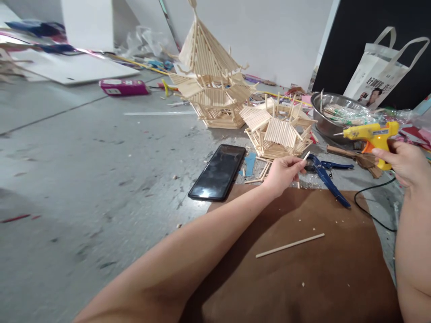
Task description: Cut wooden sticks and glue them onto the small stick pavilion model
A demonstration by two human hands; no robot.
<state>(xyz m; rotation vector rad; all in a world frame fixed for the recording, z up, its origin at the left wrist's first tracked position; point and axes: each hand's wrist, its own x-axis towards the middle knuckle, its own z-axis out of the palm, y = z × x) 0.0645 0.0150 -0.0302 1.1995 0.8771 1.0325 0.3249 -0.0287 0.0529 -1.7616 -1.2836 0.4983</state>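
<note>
Pinched between the fingertips of my left hand (286, 172) is a short wooden stick (306, 155), its pale end pointing up. My right hand (409, 163) grips a yellow hot glue gun (370, 132) whose nozzle points left. Just beyond my left hand stands a small, partly built stick pavilion (279, 130). Blue-handled pliers (328, 177) lie to the right of that hand. One long wooden stick (290, 245) rests on the brown sheet (319, 287) below. Several short sticks (262, 175) lie beside my left wrist.
A tall stick pagoda (208, 67) stands behind. A black phone (218, 172) lies left of my hand. Back right are a metal bowl (323, 121) and a white tote bag (373, 72). The gun's black cord (362, 204) curves along the sheet's right edge. A purple box (124, 87) sits far left.
</note>
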